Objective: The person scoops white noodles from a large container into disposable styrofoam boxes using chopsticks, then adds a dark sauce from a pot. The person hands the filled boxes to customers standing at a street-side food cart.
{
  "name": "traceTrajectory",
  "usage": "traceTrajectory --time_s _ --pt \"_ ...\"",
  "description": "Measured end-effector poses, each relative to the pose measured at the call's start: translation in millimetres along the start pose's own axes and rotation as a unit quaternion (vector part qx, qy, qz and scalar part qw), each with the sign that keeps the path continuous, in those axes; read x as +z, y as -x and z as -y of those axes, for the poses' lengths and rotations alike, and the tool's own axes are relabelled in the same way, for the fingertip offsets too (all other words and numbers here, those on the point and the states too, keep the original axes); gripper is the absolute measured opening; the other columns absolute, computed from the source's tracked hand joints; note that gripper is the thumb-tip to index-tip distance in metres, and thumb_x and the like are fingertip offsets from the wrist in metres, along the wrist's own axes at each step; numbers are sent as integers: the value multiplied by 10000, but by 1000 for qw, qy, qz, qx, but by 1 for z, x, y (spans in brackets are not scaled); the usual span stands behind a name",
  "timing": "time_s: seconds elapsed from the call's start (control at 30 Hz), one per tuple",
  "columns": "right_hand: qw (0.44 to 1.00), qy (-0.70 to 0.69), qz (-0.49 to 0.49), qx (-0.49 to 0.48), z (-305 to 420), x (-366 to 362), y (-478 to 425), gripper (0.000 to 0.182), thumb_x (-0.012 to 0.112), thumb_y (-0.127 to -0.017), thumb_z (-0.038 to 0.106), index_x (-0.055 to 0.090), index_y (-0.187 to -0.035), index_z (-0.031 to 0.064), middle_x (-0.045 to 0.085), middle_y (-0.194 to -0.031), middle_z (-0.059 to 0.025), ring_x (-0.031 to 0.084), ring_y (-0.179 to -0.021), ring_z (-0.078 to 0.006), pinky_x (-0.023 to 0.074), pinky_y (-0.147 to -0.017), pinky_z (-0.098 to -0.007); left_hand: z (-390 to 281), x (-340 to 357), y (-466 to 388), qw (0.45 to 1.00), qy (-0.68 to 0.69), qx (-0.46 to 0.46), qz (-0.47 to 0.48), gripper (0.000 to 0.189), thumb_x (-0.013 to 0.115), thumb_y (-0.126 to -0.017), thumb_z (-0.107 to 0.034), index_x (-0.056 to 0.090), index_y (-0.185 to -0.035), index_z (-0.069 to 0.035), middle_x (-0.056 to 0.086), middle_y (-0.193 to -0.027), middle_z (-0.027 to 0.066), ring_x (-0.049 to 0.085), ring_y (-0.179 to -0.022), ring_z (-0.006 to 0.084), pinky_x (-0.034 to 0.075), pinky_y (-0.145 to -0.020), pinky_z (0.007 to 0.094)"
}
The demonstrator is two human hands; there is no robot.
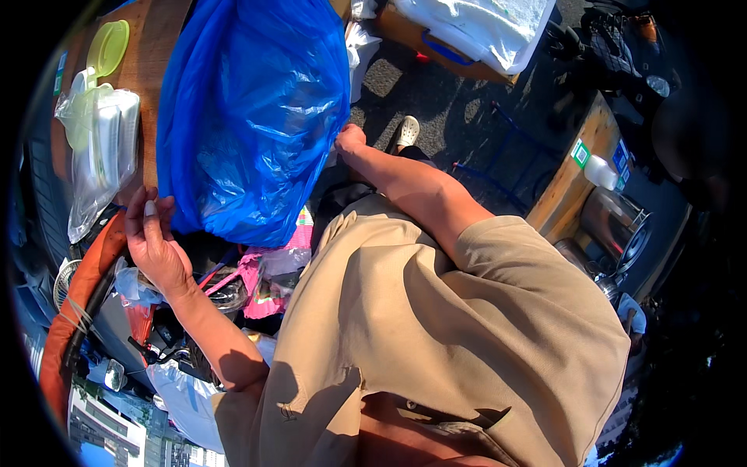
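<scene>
A large blue plastic bag (257, 128) spreads out before me over the end of a wooden tabletop (152, 41). At the bag's right edge, my right hand (351, 139) is closed on the plastic, its fingertips partly hidden. My left hand (157, 242) is raised just off the bag's lower left corner, fingers curled and thumb up near them. Whether it pinches anything cannot be made out. Beyond its fingertips lies a clear plastic sleeve of white foam containers (114, 134). A pink patterned bag (265, 286) hangs below the blue one.
An orange padded tube (87, 292) curves along the left. Yellow-green plastic lids (109, 46) lie on the tabletop. A white cloth-covered box (478, 29) stands at the back. To the right are a wooden board (575, 157), a metal pot (613, 225) and a blue metal frame (502, 157).
</scene>
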State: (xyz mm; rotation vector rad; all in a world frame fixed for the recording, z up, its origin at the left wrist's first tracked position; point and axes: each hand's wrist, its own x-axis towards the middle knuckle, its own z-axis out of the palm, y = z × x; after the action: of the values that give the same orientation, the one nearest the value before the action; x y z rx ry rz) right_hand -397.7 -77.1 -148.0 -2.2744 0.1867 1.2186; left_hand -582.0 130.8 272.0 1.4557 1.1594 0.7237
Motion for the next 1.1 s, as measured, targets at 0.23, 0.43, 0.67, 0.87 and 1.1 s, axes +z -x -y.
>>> traceTrajectory --time_s 0.23,0.43,0.67,0.87,1.1 --pt "990 -136 6 -31 -7 -180 18 183 802 -818 79 642 -907 81 652 -831 -17 585 -758 -110 496 -676 -288 25 166 54 961 -7 -116 251 270 619 -1024 -156 644 -1247 -5 702 -1128 103 688 -974 150 526 -861 274" --pt "948 -267 131 -115 9 -310 57 154 770 -894 85 625 -945 71 624 -822 10 560 -717 -89 469 -652 -246 137 309 72 896 -276 -51 345 650 722 -906 -399 565 -1334 64 624 -1313 279 604 -1237 375 475 -1036 401" --pt "923 -310 179 -142 13 -403 91 154 755 -920 104 608 -958 80 612 -831 21 533 -725 -71 437 -660 -236 175 412 73 848 189 -268 416 415 741 -931 -177 600 -1281 -5 701 -1166 93 651 -1073 153 510 -967 315" --pt "969 -119 -22 -216 4 -434 68 355 828 -849 215 598 -1035 18 620 -867 -37 581 -764 -138 511 -701 -306 127 437 71 913 43 -138 381 231 732 -877 -43 696 -1098 13 737 -976 47 662 -854 115 522 -816 261" --pt "928 -100 113 -342 93 -429 102 392 842 -865 341 600 -907 35 623 -802 -4 541 -751 -83 493 -680 -285 50 436 65 860 291 -235 346 205 725 -920 -35 639 -1106 -42 697 -1011 39 666 -958 128 536 -881 283"
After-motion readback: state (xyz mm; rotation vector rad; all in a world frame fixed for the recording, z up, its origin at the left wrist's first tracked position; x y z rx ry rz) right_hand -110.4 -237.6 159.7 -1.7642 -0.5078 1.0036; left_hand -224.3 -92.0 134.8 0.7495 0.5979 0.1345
